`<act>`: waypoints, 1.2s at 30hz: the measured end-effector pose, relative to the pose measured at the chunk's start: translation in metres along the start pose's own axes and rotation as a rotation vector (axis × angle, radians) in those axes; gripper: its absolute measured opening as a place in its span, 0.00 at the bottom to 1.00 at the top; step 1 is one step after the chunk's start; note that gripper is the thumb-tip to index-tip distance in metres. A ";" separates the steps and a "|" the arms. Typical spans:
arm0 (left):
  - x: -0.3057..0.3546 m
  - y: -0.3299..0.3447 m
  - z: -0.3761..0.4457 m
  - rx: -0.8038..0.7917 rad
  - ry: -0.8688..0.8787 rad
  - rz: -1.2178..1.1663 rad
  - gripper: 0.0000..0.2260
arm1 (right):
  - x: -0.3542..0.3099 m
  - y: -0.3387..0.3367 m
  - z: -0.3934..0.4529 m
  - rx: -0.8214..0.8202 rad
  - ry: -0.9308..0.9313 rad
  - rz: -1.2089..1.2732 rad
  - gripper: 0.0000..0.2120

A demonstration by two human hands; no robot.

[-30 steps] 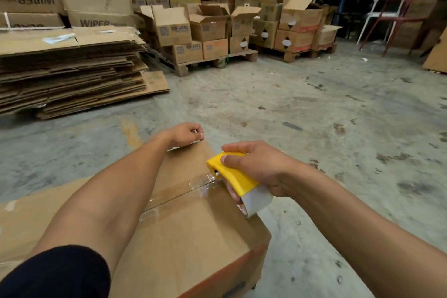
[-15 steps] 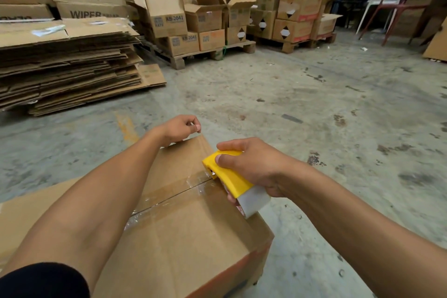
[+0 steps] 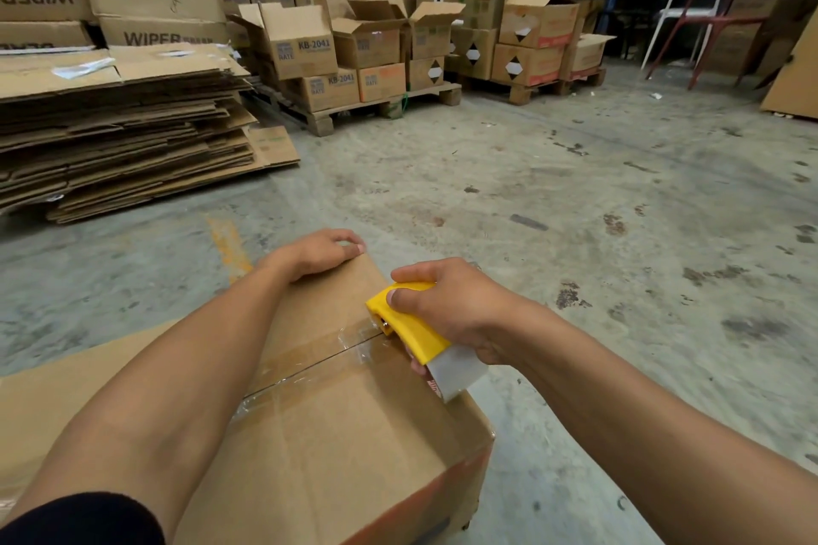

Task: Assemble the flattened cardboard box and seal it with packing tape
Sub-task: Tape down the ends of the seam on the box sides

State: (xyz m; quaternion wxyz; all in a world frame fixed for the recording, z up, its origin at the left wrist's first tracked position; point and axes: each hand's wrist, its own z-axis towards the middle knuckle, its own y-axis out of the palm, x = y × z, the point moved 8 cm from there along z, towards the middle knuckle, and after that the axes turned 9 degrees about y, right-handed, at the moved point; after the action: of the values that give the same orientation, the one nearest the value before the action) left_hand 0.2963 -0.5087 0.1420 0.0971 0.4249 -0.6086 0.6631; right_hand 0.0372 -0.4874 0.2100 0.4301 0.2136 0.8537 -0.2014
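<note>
A brown cardboard box (image 3: 336, 447) stands erected in front of me with its top flaps closed. A strip of clear packing tape (image 3: 310, 361) runs along the centre seam. My right hand (image 3: 456, 310) grips a yellow tape dispenser (image 3: 409, 325) holding a roll of clear tape (image 3: 456, 372), pressed at the right end of the seam by the box's edge. My left hand (image 3: 318, 252) rests curled on the far top corner of the box, holding nothing.
A tall stack of flattened cardboard (image 3: 119, 124) lies at the left. Pallets of open and closed boxes (image 3: 367, 53) stand behind. A white and a red chair (image 3: 699, 13) sit at the back right. Stained concrete floor (image 3: 575, 199) stretches to the right.
The dispenser has stayed at the right end of the seam. My left hand has settled flatter onto the box's far corner. The view has tilted slightly.
</note>
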 end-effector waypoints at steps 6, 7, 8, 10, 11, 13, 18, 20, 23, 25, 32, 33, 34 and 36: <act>-0.032 -0.031 -0.008 0.266 -0.075 0.003 0.29 | 0.000 0.002 0.000 0.013 -0.017 -0.037 0.20; -0.028 -0.033 -0.013 0.334 -0.006 -0.117 0.25 | 0.000 0.002 0.000 0.013 -0.018 -0.038 0.20; -0.021 -0.033 -0.018 0.361 0.063 -0.217 0.21 | 0.000 0.002 0.001 0.014 -0.020 -0.042 0.20; -0.007 -0.030 -0.027 0.330 0.162 -0.275 0.17 | 0.000 0.002 0.003 0.018 -0.027 -0.050 0.20; 0.000 -0.027 -0.031 0.290 0.194 -0.257 0.16 | 0.000 0.003 0.003 0.018 -0.032 -0.049 0.20; 0.006 -0.016 -0.034 0.191 0.222 -0.210 0.14 | 0.001 0.003 0.005 0.026 -0.038 -0.056 0.20; 0.018 0.003 -0.037 0.077 0.210 0.105 0.22 | 0.000 0.003 0.005 0.039 -0.032 -0.071 0.19; 0.015 0.005 -0.033 0.060 0.151 0.164 0.25 | 0.000 0.002 0.006 0.046 -0.040 -0.071 0.19; 0.012 0.006 -0.030 0.032 0.102 0.234 0.29 | -0.002 0.000 0.008 0.055 -0.058 -0.081 0.20; 0.022 0.005 -0.037 0.100 0.197 0.278 0.29 | -0.001 0.000 0.010 0.046 -0.053 -0.081 0.21; 0.036 0.053 -0.067 -0.183 0.459 0.346 0.25 | -0.002 0.004 0.005 0.007 -0.068 -0.061 0.07; 0.036 0.052 -0.064 -0.191 0.462 0.360 0.26 | -0.003 0.003 0.002 0.012 -0.074 -0.072 0.06; 0.036 0.051 -0.063 -0.195 0.456 0.368 0.27 | -0.003 0.004 -0.003 0.010 -0.074 -0.082 0.06; 0.037 0.050 -0.063 -0.184 0.461 0.397 0.27 | 0.001 0.004 -0.013 -0.014 -0.056 -0.107 0.11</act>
State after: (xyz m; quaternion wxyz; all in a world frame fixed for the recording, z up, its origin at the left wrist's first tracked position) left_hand 0.2132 -0.4794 0.1376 0.1393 0.1260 -0.6991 0.6900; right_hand 0.0298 -0.4771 0.2157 0.4439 0.1589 0.8530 -0.2238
